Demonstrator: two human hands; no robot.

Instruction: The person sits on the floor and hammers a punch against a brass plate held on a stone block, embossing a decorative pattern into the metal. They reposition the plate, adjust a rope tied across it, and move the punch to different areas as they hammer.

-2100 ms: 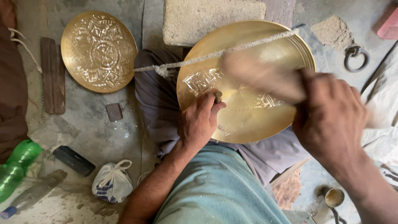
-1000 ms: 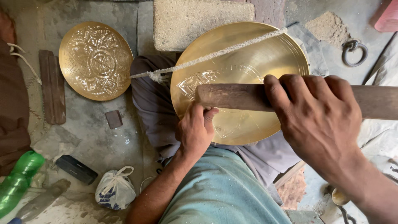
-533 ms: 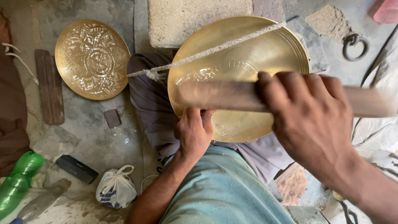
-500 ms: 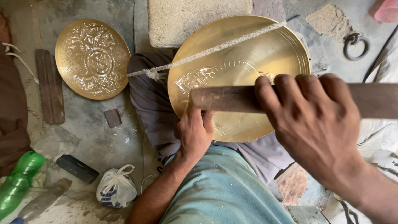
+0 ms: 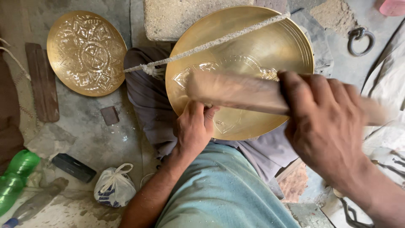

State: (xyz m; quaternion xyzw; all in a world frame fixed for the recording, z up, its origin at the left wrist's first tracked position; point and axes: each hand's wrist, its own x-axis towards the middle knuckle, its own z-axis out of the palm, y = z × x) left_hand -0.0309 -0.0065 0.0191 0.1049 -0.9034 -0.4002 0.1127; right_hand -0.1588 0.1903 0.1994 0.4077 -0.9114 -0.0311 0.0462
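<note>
Right hand [image 5: 327, 126] swinging blurred wooden bat [image 5: 236, 90] lower, left hand [image 5: 194, 128] unmoved on brass plate [image 5: 253, 50]

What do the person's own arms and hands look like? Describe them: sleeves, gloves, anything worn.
Both arms are bare to the edge of the picture, with no sleeve showing. The left hand and the right hand wear no gloves, and no ring, watch or bracelet can be seen. The right hand is slightly blurred, so fine detail there is hard to tell.

Head-worn view, steeply downward, close over lap
</note>
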